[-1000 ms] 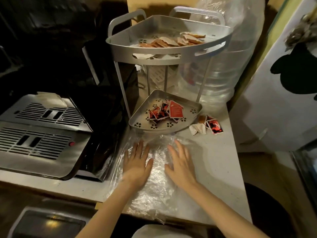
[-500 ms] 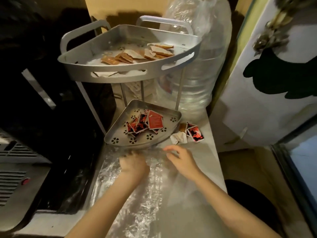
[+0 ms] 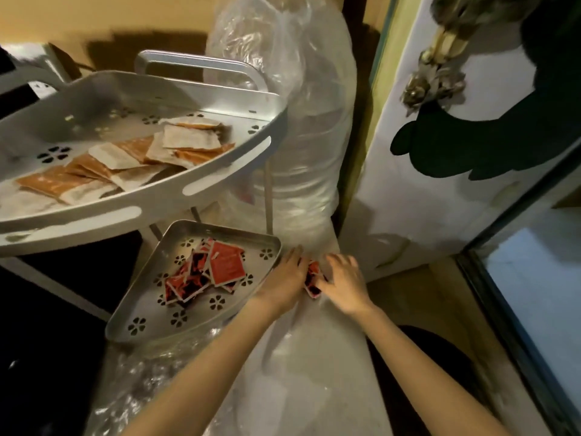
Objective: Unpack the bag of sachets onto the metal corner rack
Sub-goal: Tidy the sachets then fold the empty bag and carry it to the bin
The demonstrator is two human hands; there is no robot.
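Sachets (image 3: pixel 312 278) in red and black sit on the pale counter (image 3: pixel 330 357) just right of the metal corner rack's lower tray (image 3: pixel 144 313), caught between the two hands in the head view. Both forearms reach forward from the bottom edge and converge there. The left hand (image 3: pixel 284 278) lies with fingers fairly straight against the left side of those sachets, beside the tray's right corner; the right hand (image 3: pixel 341 278) spreads its fingers over their right side. Whether either hand truly pinches a packet cannot be told. More red sachets (image 3: pixel 207 272) are heaped in the lower tray, and tan and white ones (image 3: pixel 132 158) lie on the upper tray (image 3: pixel 157 196). Crumpled clear plastic (image 3: pixel 147 379) lies on the counter beneath the left forearm.
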